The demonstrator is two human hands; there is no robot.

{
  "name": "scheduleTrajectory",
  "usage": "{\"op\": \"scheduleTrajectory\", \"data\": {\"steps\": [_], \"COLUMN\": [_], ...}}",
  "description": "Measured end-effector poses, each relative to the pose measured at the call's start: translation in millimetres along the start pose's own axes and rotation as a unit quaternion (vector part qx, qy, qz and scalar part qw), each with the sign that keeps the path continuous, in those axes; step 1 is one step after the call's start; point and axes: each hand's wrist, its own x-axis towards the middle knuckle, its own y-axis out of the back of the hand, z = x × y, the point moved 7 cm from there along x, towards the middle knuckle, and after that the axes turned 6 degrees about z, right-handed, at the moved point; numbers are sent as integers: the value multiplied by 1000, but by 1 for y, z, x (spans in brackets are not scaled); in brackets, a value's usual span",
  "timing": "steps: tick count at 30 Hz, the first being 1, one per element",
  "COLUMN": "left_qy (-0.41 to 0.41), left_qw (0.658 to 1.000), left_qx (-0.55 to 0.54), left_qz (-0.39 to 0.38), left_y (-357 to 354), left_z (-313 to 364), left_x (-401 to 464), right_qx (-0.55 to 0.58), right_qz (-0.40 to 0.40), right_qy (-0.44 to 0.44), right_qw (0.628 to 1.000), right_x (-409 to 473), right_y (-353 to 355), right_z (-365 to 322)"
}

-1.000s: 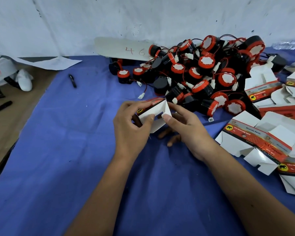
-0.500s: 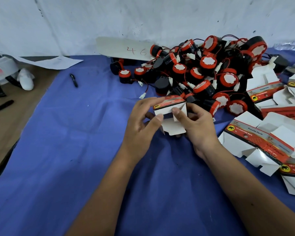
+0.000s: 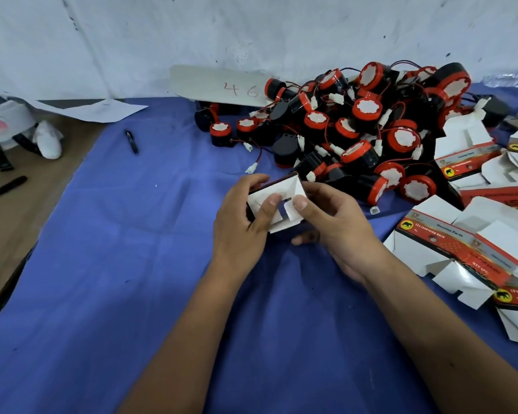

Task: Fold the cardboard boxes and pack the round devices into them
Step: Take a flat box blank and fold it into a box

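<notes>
Since half a second ago the small cardboard box (image 3: 277,204) has turned its open white end toward the camera, its flaps now folding inward. The left hand (image 3: 243,222) grips the box's left side, thumb pressing a flap across the opening; the right hand (image 3: 335,225) holds the right side, thumb pinching a small white flap at the front. The box is held just above the blue cloth (image 3: 132,264), near the front edge of the heap of round red-and-black devices (image 3: 356,130). To the right lie flat unfolded boxes (image 3: 467,243). Behind the heap, a card marked "46" (image 3: 222,86) leans by the white wall (image 3: 251,31). A black pen (image 3: 131,141) rests on the cloth at left.
</notes>
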Motion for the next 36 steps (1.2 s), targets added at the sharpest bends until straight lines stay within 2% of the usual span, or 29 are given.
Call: {"op": "scheduleTrajectory", "data": {"steps": [3, 7, 10, 18, 27, 31, 36], "left_qy": [23, 36, 44, -21, -19, -42, -79], "left_qw": [999, 995, 994, 998, 998, 999, 996], "left_qx": [-40, -49, -41, -1, -51, 0, 5], "left_qz": [27, 83, 90, 61, 36, 31, 41], "left_y": [4, 11, 10, -1, -5, -8, -7], "left_z": [1, 1, -1, 14, 17, 18, 25], "left_x": [2, 0, -1, -8, -14, -14, -15], "right_qx": [39, 54, 16, -12, -23, -16, 23], "right_qz": [-52, -75, -36, 41, 56, 69, 101], "right_qy": [8, 21, 33, 50, 50, 39, 5], "right_qw": [998, 995, 999, 998, 997, 997, 995], "right_x": [-3, -4, -5, -3, 0, 0, -1], "right_y": [-7, -13, -12, 0, 3, 5, 3], "right_z": [-2, -5, -4, -6, -5, -3, 3]}}
